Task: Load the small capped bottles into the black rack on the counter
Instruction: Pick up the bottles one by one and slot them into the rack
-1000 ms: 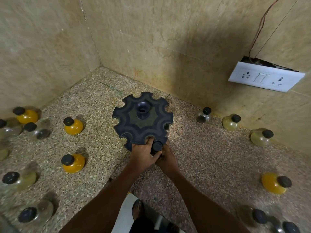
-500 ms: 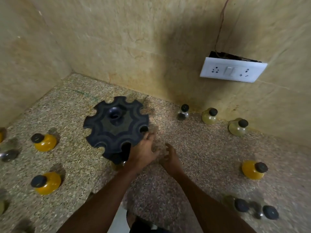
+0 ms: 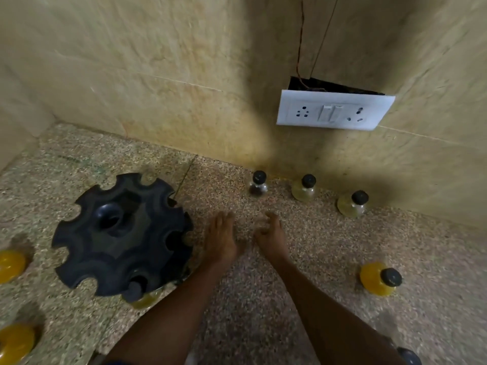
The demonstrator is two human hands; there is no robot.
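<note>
Left hand (image 3: 221, 241) flat, empty; right hand (image 3: 271, 235) loosely curled, empty; no legible writing.

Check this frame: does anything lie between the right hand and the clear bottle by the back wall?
Nothing does. In the head view the stretch from the right hand to the clear bottle is bare speckled counter.

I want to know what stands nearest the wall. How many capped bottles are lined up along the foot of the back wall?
3: a clear bottle on the left, a pale yellow bottle in the middle, another pale yellow one on the right. None seems hidden there.
</note>
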